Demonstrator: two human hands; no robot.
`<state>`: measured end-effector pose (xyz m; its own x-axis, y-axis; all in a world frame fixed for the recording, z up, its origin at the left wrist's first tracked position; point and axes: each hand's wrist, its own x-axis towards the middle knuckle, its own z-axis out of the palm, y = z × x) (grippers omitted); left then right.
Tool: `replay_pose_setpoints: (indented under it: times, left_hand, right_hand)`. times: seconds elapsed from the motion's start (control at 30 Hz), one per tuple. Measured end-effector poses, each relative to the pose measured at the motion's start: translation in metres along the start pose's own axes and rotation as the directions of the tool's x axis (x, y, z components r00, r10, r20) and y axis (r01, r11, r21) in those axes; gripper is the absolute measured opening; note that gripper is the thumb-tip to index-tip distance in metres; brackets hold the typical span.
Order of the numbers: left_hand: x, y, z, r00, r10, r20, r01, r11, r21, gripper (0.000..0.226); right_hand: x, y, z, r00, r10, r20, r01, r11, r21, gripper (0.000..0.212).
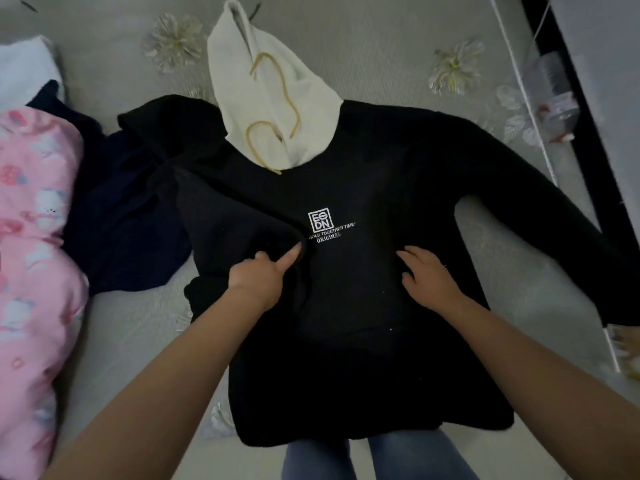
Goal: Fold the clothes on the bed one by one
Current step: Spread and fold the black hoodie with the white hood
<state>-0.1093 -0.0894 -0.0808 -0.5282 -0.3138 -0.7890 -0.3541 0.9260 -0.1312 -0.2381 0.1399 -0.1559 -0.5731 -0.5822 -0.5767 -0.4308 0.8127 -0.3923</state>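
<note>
the hoodie (363, 271) lies flat in the middle of the bed (381, 46), its hood (270, 98) at the far end, bottom hem near the person's legs (381, 459). its left sleeve is folded over the chest; right sleeve stretches to the right. more clothes (34, 237) lie on the left. both hands rest on the hoodie, left hand (259, 275) & right hand (429, 275).

Grey floral bed (363, 60), black hoodie (363, 289) spread flat, navy garment (117, 216), pink patterned fabric (31, 258)
</note>
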Motion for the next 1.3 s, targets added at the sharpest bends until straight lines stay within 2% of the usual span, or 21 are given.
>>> replay_pose_setpoints:
  times: [0.1, 0.17, 0.2, 0.27, 0.3, 0.33, 0.37, 0.4, 0.43, 0.47, 0.53, 0.57, 0.6, 0.67, 0.73, 0.77, 0.87, 1.0, 1.1, 1.17, 1.3]
  left_hand:
    - [0.011, 0.019, -0.026, 0.998, -0.056, -0.014, 0.05, 0.964, -0.261, 0.067]
    - [0.028, 0.039, -0.052, 0.988, -0.146, -0.057, 0.082, 0.796, -0.6, 0.05]
    - [0.036, 0.051, -0.067, 0.978, -0.199, -0.066, 0.077, 0.633, -0.77, 0.049]
    - [0.049, 0.076, -0.09, 0.99, -0.142, -0.018, 0.0, 0.129, -0.992, 0.065]
    - [0.051, 0.089, -0.097, 0.999, -0.043, -0.013, -0.019, -0.133, -0.991, 0.072]
    - [0.052, 0.099, -0.1, 0.999, 0.043, -0.026, -0.01, -0.336, -0.942, 0.072]
    - [0.053, 0.106, -0.099, 0.995, 0.092, -0.051, -0.004, -0.447, -0.894, 0.068]
    - [0.055, 0.11, -0.097, 0.992, 0.1, -0.083, -0.028, -0.458, -0.888, 0.063]
    - [0.056, 0.111, -0.092, 0.991, 0.073, -0.113, -0.078, -0.375, -0.924, 0.058]
    - [0.057, 0.108, -0.085, 0.987, 0.012, -0.159, -0.153, -0.211, -0.965, 0.054]
    - [0.06, 0.094, -0.069, 0.938, -0.135, -0.319, -0.275, 0.271, -0.922, 0.046]
    - [0.061, 0.083, -0.059, 0.897, -0.169, -0.409, -0.275, 0.512, -0.814, 0.044]
    - [0.062, 0.072, -0.051, 0.859, -0.169, -0.483, -0.241, 0.699, -0.673, 0.044]
    - [0.064, 0.048, -0.038, 0.838, -0.147, -0.526, -0.094, 0.91, -0.405, 0.049]
    - [0.066, 0.025, -0.034, 0.871, -0.175, -0.459, 0.099, 0.978, -0.185, 0.059]
    - [0.068, 0.014, -0.036, 0.889, -0.185, -0.42, 0.168, 0.983, -0.079, 0.063]
    - [0.076, -0.021, -0.048, 0.907, -0.196, -0.373, 0.251, 0.962, 0.105, 0.063]
    - [0.074, -0.055, -0.059, 0.878, -0.293, -0.378, 0.317, 0.948, 0.0, 0.022]
    - [0.066, -0.085, -0.05, 0.826, -0.417, -0.378, 0.367, 0.908, -0.201, 0.005]
    - [0.06, -0.111, -0.036, 0.805, -0.465, -0.368, 0.409, 0.885, -0.224, 0.008]
    - [0.054, -0.148, -0.015, 0.828, -0.424, -0.368, 0.442, 0.896, -0.039, 0.02]
  right_hand:
    - [-0.002, 0.013, -0.008, 0.998, -0.036, 0.06, 0.033, 0.998, 0.045, 0.047]
    - [-0.004, 0.03, -0.015, 0.999, -0.036, 0.027, 0.033, 0.994, 0.1, 0.045]
    - [-0.006, 0.037, -0.019, 1.0, 0.003, 0.005, -0.003, 0.986, 0.166, 0.044]
    - [-0.011, 0.054, -0.028, 0.994, 0.112, -0.021, -0.101, 0.953, 0.286, 0.039]
    - [-0.013, 0.061, -0.031, 0.982, 0.19, -0.023, -0.167, 0.91, 0.381, 0.032]
    - [-0.015, 0.068, -0.034, 0.96, 0.277, -0.038, -0.233, 0.866, 0.442, 0.026]
    - [-0.015, 0.074, -0.037, 0.942, 0.334, -0.048, -0.263, 0.816, 0.514, 0.027]
    - [-0.014, 0.079, -0.038, 0.932, 0.361, -0.045, -0.271, 0.772, 0.575, 0.031]
    - [-0.013, 0.082, -0.04, 0.922, 0.385, -0.053, -0.264, 0.72, 0.641, 0.033]
    - [-0.012, 0.083, -0.043, 0.914, 0.4, -0.069, -0.239, 0.666, 0.707, 0.033]
    - [-0.008, 0.08, -0.051, 0.907, 0.411, -0.089, -0.185, 0.579, 0.794, 0.032]
    - [-0.005, 0.077, -0.053, 0.901, 0.415, -0.125, -0.177, 0.616, 0.768, 0.033]
    - [-0.002, 0.075, -0.053, 0.899, 0.397, -0.186, -0.176, 0.715, 0.677, 0.04]
    - [0.007, 0.064, -0.054, 0.888, 0.316, -0.333, -0.162, 0.895, 0.416, 0.059]
    - [0.019, 0.051, -0.056, 0.916, 0.154, -0.372, -0.106, 0.983, 0.147, 0.063]
    - [0.027, 0.045, -0.058, 0.939, 0.095, -0.332, -0.086, 0.995, 0.041, 0.063]
    - [0.055, 0.03, -0.065, 0.974, 0.095, -0.207, -0.125, 0.983, -0.135, 0.057]
    - [0.07, 0.009, -0.082, 0.969, 0.07, -0.237, -0.136, 0.951, -0.278, 0.022]
    - [0.08, -0.015, -0.101, 0.954, 0.017, -0.298, -0.093, 0.966, -0.241, 0.022]
    - [0.093, -0.036, -0.115, 0.962, 0.021, -0.272, -0.088, 0.967, -0.238, 0.029]
    - [0.118, -0.068, -0.126, 0.973, -0.012, -0.232, -0.057, 0.956, -0.288, 0.03]
